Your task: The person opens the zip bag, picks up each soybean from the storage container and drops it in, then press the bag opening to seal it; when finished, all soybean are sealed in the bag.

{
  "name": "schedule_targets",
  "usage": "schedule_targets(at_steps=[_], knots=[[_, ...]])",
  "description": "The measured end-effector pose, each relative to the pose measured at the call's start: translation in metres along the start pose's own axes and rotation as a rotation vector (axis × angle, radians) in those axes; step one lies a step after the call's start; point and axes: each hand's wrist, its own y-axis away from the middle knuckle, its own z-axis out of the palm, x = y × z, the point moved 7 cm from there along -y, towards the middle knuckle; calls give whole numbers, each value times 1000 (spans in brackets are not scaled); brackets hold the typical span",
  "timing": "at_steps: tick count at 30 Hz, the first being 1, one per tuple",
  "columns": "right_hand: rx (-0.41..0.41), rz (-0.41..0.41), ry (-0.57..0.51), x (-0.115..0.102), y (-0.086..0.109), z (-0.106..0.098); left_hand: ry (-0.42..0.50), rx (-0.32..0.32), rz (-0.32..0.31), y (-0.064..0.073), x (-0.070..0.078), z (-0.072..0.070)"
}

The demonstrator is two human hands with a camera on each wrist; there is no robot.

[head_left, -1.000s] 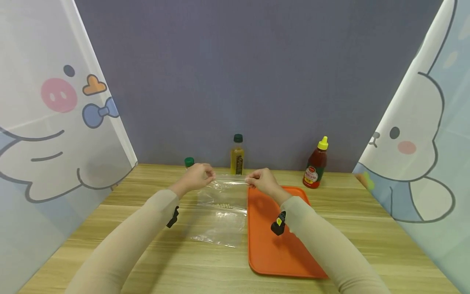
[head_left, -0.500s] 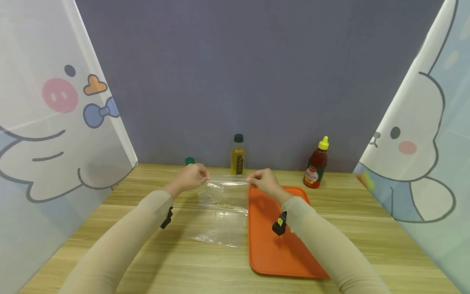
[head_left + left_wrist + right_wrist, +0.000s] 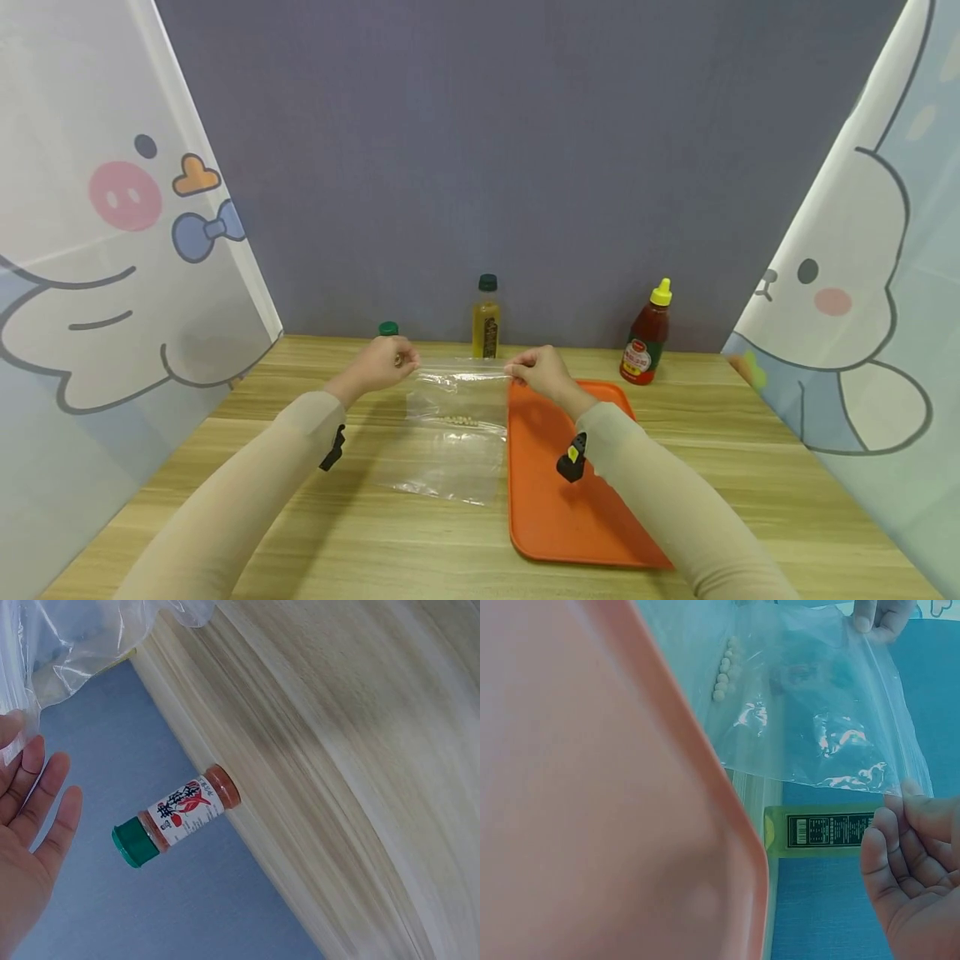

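Stretched between both hands is a clear zip bag (image 3: 461, 387), with a row of small pale round beans (image 3: 724, 671) along its bottom. My left hand (image 3: 378, 364) pinches the bag's top left corner between thumb and finger; its other fingers lie relaxed in the left wrist view. The top right corner is pinched by my right hand (image 3: 543, 372), above the tray's far left corner. More clear plastic (image 3: 450, 467) lies below the beans on the table; I cannot tell whether it is a separate bag.
An orange tray (image 3: 562, 533) lies at the right. Behind the hands stand a green-capped seasoning bottle (image 3: 180, 814), a dark-capped oil bottle (image 3: 486, 325) and a red sauce bottle with a yellow tip (image 3: 645, 337). A grey panel (image 3: 480, 167) closes the back.
My left hand has moved left, from the bag's upper edge inward to its left corner, pinching there. The right hand, bag and beans have hardly moved.
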Motion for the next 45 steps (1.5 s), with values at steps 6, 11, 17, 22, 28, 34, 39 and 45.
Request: schedule_targets(at_steps=[6,11,17,22,28,34,39,45], knots=[[-1,-7,16,1,1,0,1,-11,-18,4,-1,-3],[-10,21,19,4,2,2,-3,-17,-21,8,-3,-3],[1,10,24,1,1,6,8,-21,-17,11,-8,-4],[1,3,29,-2,0,10,-10,-19,-32,14,-13,-8],[-7,-19,12,-4,1,17,-39,-16,-14,20,-17,-11],[-18,-30,9,-9,5,25,-55,-27,-18,30,-18,-17],[-37,-2,-13,-12,9,32,-70,-29,-17,39,-21,-22],[-63,-31,-67,-21,14,38,-9,-5,-21,45,-24,-26]])
